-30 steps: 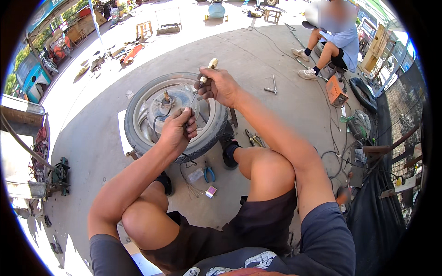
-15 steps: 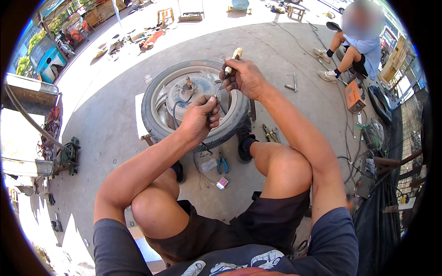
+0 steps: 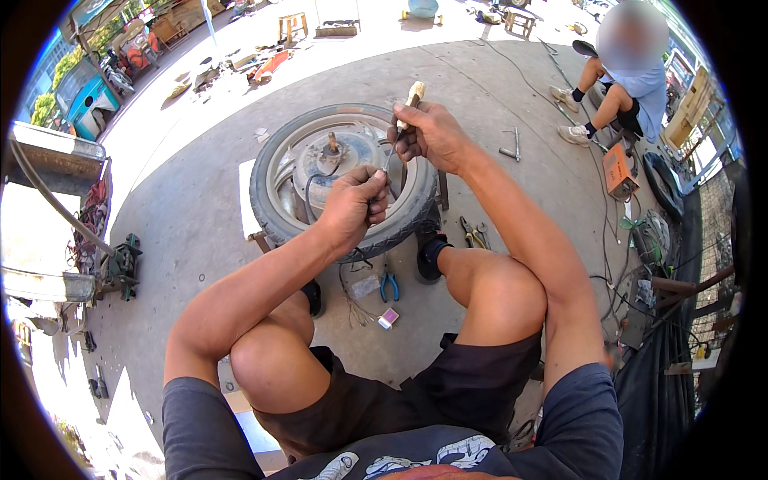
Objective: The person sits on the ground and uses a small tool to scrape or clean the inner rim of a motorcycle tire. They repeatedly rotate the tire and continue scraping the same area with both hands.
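right grip: pale-handled tool | left grip: pinched, near tool's lower end | wheel: beneath both

No writing is legible, marks on the orange box being too small.

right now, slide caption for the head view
Right hand gripping a pale-handled tool, left hand close by, over a wheel.

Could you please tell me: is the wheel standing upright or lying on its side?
Lying on its side: the wheel shows its round face upward, and the axle points up from its middle.
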The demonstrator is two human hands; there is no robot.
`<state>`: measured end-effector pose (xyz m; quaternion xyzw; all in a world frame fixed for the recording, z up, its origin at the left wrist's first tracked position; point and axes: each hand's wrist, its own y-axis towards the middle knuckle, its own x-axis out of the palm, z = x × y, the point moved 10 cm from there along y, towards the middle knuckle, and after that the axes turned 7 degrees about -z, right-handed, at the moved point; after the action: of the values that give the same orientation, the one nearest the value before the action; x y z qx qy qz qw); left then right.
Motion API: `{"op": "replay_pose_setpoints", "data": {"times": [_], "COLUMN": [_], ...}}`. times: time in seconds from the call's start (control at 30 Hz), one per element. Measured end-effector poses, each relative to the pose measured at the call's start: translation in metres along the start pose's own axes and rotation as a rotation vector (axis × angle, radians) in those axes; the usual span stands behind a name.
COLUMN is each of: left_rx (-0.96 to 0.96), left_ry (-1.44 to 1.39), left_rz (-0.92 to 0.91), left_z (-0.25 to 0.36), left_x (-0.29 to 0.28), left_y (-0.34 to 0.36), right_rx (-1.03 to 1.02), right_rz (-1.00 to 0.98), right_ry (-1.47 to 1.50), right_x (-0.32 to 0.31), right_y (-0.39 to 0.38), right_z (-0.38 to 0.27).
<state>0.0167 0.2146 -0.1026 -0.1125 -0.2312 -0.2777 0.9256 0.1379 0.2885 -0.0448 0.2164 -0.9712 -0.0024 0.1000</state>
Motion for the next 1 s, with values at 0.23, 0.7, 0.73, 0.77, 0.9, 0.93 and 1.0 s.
{"op": "replay_pose_setpoints", "data": {"times": [0.23, 0.7, 0.73, 0.77, 0.9, 0.93, 1.0], "left_rx": [-0.014, 0.087, 0.096, 0.105, 0.141, 0.14, 0.139], "left_ry": [-0.051, -0.015, -0.024, -0.033, -0.05, -0.054, -0.063], "left_rz": [-0.022, 0.052, 0.044, 0.036, 0.011, 0.015, 0.023], "left_z": [-0.001, 0.014, 0.016, 0.018, 0.026, 0.027, 0.028], "left_x": [0.005, -0.001, -0.001, -0.001, 0.003, 0.003, 0.004], "left_y": [0.0, -0.001, 0.0, 0.0, -0.003, -0.003, -0.005], "right_rx": [-0.018, 0.031, 0.027, 0.022, 0.015, 0.013, 0.007], "right_rz": [-0.09, -0.168, -0.194, -0.219, -0.315, -0.324, -0.344], "right_ry": [-0.022, 0.044, 0.066, 0.089, 0.135, 0.135, 0.135], "right_x": [0.006, 0.012, 0.012, 0.011, 0.019, 0.021, 0.024], "right_y": [-0.002, -0.008, -0.008, -0.008, -0.01, -0.011, -0.012], "right_z": [-0.004, -0.006, -0.007, -0.008, -0.013, -0.015, -0.018]}}
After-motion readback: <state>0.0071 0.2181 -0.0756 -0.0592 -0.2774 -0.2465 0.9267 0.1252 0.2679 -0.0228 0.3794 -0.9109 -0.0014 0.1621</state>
